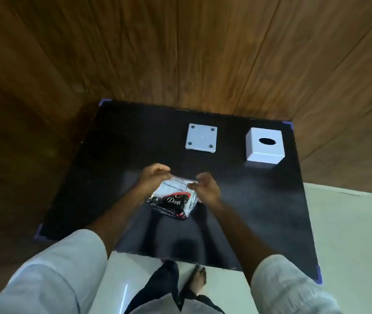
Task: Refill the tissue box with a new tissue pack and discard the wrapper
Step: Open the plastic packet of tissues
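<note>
Above the middle of the black table (103,177) I hold a tissue pack (173,201) in a black, red and clear plastic wrapper. My left hand (153,177) pinches the wrapper's top edge on the left. The same edge is pinched on the right by my right hand (207,189). A white cube-shaped tissue box cover (265,146) with an oval slot stands at the far right of the table. Left of it lies the box's white square base plate (201,138), its four round feet facing up.
The table has purple tape on its corners (289,125) and stands against a wood-panelled wall (180,53). A white tiled floor (350,223) lies to the right and below. My bare foot (198,279) shows below the table's near edge.
</note>
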